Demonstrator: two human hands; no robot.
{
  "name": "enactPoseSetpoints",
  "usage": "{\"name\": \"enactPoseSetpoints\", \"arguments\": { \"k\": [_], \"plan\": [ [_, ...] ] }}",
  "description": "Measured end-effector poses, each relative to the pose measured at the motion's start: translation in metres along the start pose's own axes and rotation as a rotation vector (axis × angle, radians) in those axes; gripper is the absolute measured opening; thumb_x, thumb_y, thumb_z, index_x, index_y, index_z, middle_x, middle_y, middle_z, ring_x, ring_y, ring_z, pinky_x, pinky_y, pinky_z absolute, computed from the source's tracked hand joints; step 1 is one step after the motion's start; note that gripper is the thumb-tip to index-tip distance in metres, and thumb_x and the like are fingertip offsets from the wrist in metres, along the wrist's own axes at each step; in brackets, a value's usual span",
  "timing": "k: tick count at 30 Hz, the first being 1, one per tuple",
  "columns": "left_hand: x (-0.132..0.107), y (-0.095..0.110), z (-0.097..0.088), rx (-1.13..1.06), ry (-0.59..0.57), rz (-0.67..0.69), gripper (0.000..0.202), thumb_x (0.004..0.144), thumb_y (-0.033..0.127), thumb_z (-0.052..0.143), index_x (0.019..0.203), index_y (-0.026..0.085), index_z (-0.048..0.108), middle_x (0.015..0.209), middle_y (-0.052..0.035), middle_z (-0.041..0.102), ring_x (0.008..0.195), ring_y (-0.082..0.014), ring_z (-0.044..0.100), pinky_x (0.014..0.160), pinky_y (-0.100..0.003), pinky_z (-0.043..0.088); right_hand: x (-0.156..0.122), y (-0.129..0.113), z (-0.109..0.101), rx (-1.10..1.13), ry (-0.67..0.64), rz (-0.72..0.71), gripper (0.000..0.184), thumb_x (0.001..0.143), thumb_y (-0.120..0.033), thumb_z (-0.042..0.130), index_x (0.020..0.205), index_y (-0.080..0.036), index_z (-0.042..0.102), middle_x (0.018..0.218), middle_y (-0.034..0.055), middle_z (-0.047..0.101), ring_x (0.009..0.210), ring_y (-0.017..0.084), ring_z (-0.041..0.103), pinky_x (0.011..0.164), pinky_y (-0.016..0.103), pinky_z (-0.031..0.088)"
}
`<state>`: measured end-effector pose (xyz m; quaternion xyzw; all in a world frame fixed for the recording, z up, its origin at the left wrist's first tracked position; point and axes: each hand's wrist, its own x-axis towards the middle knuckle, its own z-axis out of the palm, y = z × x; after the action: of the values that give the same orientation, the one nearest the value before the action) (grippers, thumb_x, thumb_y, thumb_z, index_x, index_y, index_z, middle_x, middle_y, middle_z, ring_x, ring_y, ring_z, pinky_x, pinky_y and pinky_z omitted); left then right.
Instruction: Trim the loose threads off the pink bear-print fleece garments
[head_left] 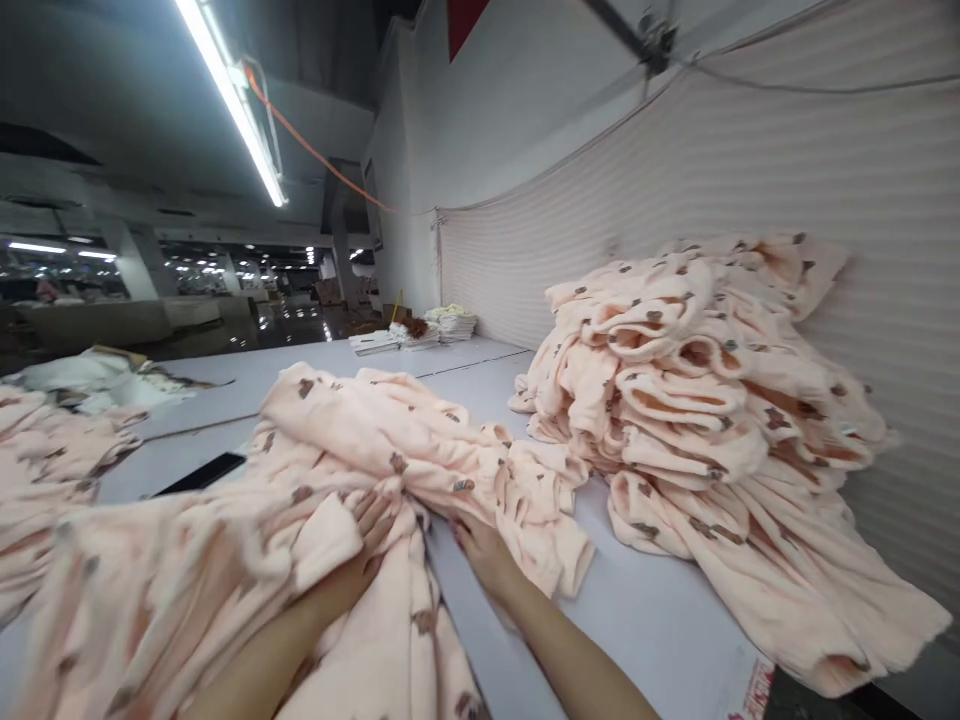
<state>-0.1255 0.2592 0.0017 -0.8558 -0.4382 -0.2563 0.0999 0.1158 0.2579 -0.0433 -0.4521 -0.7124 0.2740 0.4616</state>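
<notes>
A pale pink fleece garment [337, 415] with small brown printed figures lies bunched across the table in front of me. My left hand [371, 525] is closed on its gathered middle, where the folds draw together, and some cloth covers part of the hand. At the garment's near edge, to the right, my right hand [480, 548] grips the fleece; its fingers are partly hidden under the cloth. Short cuffed ends [551, 520] of fleece spread out just beyond the right hand. More of the same fabric [172, 590] drapes over my left forearm toward me.
A tall heap of matching pink garments [697, 370] stands at the right against a striped cloth screen [862, 190]. A dark flat object [201, 474] lies at the left. White cloth [97, 380] and folded stacks [450, 322] sit farther back on the table [630, 620].
</notes>
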Motion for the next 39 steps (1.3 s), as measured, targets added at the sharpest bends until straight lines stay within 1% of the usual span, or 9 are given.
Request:
{"name": "enactPoseSetpoints", "arguments": {
  "k": [6, 10, 14, 18, 24, 28, 31, 36, 39],
  "plan": [
    [-0.048, 0.040, -0.079, -0.367, -0.188, -0.248, 0.038, 0.090, 0.027, 0.040, 0.124, 0.031, 0.057, 0.136, 0.0005, 0.056, 0.126, -0.0200, 0.049, 0.107, -0.036, 0.038, -0.053, -0.096, -0.008, 0.225, -0.082, 0.106, 0.041, 0.096, -0.043, 0.033, 0.122, -0.017, 0.051, 0.097, 0.0105, 0.068, 0.091, 0.021, 0.066, 0.073, 0.032, 0.052],
    [-0.130, 0.069, -0.134, -0.463, -0.016, -0.591, 0.037, 0.091, 0.036, 0.038, 0.116, 0.024, 0.061, 0.130, -0.0047, 0.060, 0.124, -0.0223, 0.050, 0.103, -0.036, 0.042, -0.098, -0.165, 0.010, 0.327, -0.356, 0.053, 0.037, 0.096, -0.043, 0.036, 0.120, -0.021, 0.054, 0.091, 0.0051, 0.070, 0.060, 0.013, 0.063, 0.055, 0.024, 0.049],
    [-0.239, 0.105, -0.146, -0.415, 0.230, -0.997, 0.043, 0.088, 0.046, 0.034, 0.107, 0.016, 0.058, 0.111, -0.0129, 0.066, 0.104, -0.0277, 0.061, 0.088, -0.043, 0.051, -0.147, -0.166, 0.041, 0.272, -0.445, 0.030, 0.029, 0.090, -0.042, 0.048, 0.098, -0.021, 0.066, 0.076, 0.0010, 0.069, 0.071, 0.016, 0.063, 0.072, 0.028, 0.048],
    [-0.308, 0.162, -0.137, -0.612, 0.211, -1.082, 0.039, 0.079, 0.051, 0.051, 0.097, 0.019, 0.064, 0.093, -0.0070, 0.071, 0.087, -0.0246, 0.067, 0.078, -0.034, 0.055, -0.163, -0.145, 0.047, 0.196, -0.362, 0.087, 0.034, 0.090, -0.043, 0.043, 0.101, -0.018, 0.063, 0.073, 0.0019, 0.069, 0.054, 0.015, 0.058, 0.053, 0.027, 0.046],
    [-0.298, 0.208, -0.144, -0.888, 0.257, -0.999, 0.046, 0.079, 0.048, 0.054, 0.116, 0.020, 0.056, 0.092, -0.0043, 0.067, 0.088, -0.0206, 0.064, 0.077, -0.028, 0.052, -0.195, -0.204, 0.017, 0.052, -0.168, -0.012, 0.032, 0.091, -0.039, 0.043, 0.110, -0.022, 0.062, 0.096, 0.0080, 0.070, 0.084, 0.023, 0.063, 0.077, 0.035, 0.048],
    [-0.277, 0.212, -0.157, -0.998, 0.261, -0.899, 0.042, 0.082, 0.044, 0.051, 0.115, 0.018, 0.054, 0.103, -0.0084, 0.065, 0.098, -0.0221, 0.061, 0.085, -0.031, 0.050, -0.233, -0.246, 0.018, 0.046, -0.310, -0.131, 0.031, 0.087, -0.026, 0.051, 0.117, -0.027, 0.060, 0.105, 0.0052, 0.067, 0.099, 0.023, 0.062, 0.088, 0.032, 0.047],
    [-0.270, 0.219, -0.159, -0.906, 0.217, -0.830, 0.039, 0.084, 0.045, 0.047, 0.111, 0.019, 0.057, 0.104, -0.0092, 0.065, 0.094, -0.0216, 0.062, 0.085, -0.033, 0.049, -0.244, -0.250, 0.028, 0.054, -0.369, -0.110, 0.033, 0.078, -0.013, 0.054, 0.106, -0.026, 0.065, 0.100, 0.0029, 0.066, 0.094, 0.022, 0.062, 0.084, 0.031, 0.048],
    [-0.259, 0.236, -0.143, -0.632, 0.332, -0.770, 0.060, 0.071, 0.046, 0.063, 0.121, 0.017, 0.048, 0.114, -0.0144, 0.062, 0.101, -0.0294, 0.059, 0.084, -0.041, 0.048, -0.245, -0.237, 0.028, 0.278, -0.241, 0.094, 0.014, 0.085, -0.025, 0.049, 0.095, -0.021, 0.058, 0.087, 0.0032, 0.063, 0.075, 0.018, 0.061, 0.064, 0.026, 0.050],
    [-0.246, 0.241, -0.138, -0.610, 0.344, -0.714, 0.024, 0.079, 0.031, 0.052, 0.101, 0.022, 0.051, 0.098, -0.0103, 0.064, 0.092, -0.0268, 0.061, 0.080, -0.040, 0.048, -0.247, -0.232, 0.013, 0.138, -0.148, -0.020, 0.011, 0.086, -0.024, 0.048, 0.096, -0.022, 0.053, 0.083, 0.0019, 0.060, 0.075, 0.018, 0.059, 0.067, 0.025, 0.048]
  ]
}}
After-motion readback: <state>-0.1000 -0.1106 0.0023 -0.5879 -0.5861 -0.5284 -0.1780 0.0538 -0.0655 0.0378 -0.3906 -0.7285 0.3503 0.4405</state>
